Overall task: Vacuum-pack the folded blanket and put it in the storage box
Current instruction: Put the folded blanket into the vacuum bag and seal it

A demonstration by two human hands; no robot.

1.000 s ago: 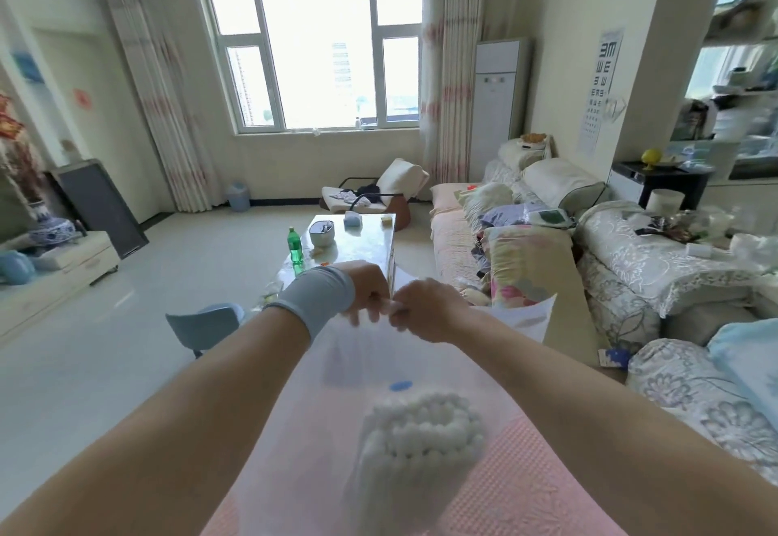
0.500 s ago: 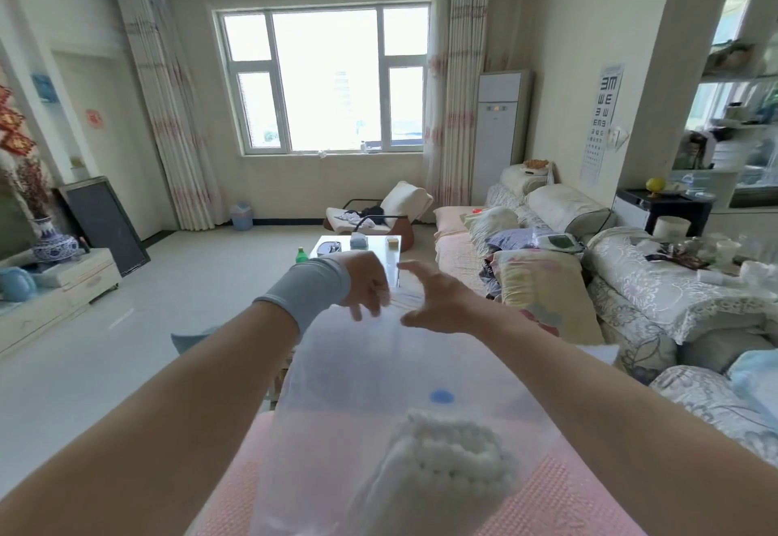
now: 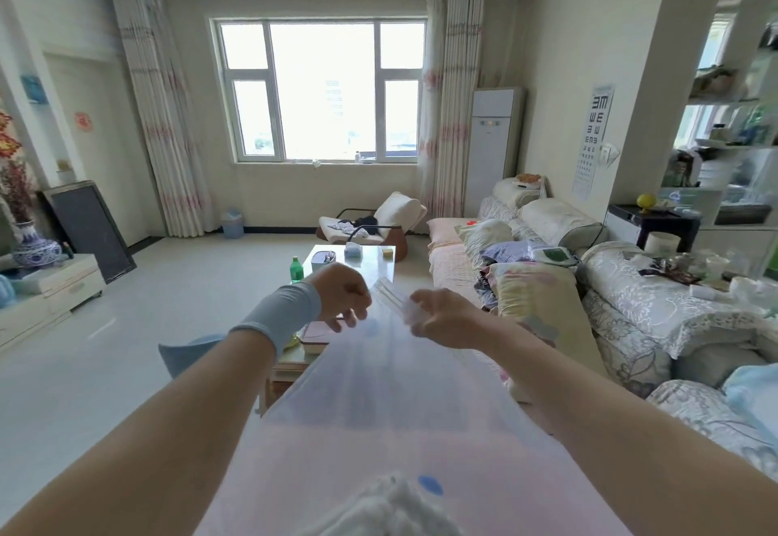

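Note:
A translucent vacuum bag (image 3: 391,400) stretches from the bottom of the view up to my two hands. A white fluffy folded blanket (image 3: 391,510) lies inside it at the bottom edge, beside the bag's blue dot (image 3: 429,485). My left hand (image 3: 343,299), with a grey wristband, pinches the left side of the bag's mouth with curled fingers. Just to its right, my right hand (image 3: 442,316) holds the other side of the mouth, its fingertips blurred behind the plastic. No storage box is in view.
A pink textured cover (image 3: 235,506) lies under the bag. Ahead stands a glass coffee table (image 3: 374,266) with a green bottle (image 3: 296,269). A sofa (image 3: 631,299) piled with pillows runs along the right. A blue stool (image 3: 185,354) stands at the left.
The view has tilted up, so the blanket sits lower in frame. My right hand, spread half a second ago, has closed on the bag's mouth. Both hands have lifted the mouth higher.

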